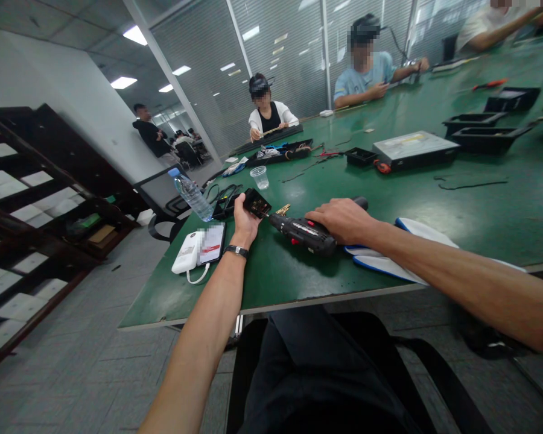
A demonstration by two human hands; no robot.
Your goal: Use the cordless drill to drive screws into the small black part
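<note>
My left hand (245,220) grips a small black box-like part (257,204) with copper-coloured details on its face; I cannot make out its kind. My right hand (344,218) is wrapped round the handle of a black cordless drill (303,232) with red buttons, lying on its side. The drill's tip points left and meets or nearly meets the black part's lower right edge. Just behind the tip lie several small brass-coloured pieces (283,209). White gloves with blue edging (389,265) lie beneath my right forearm.
On the left of the green table (271,283) are a water bottle (192,196), a phone (211,244) and a white power bank (187,252). A plastic cup (259,177) stands behind the black part. Farther back are a metal-cased unit (414,149), black trays (484,138) and seated people.
</note>
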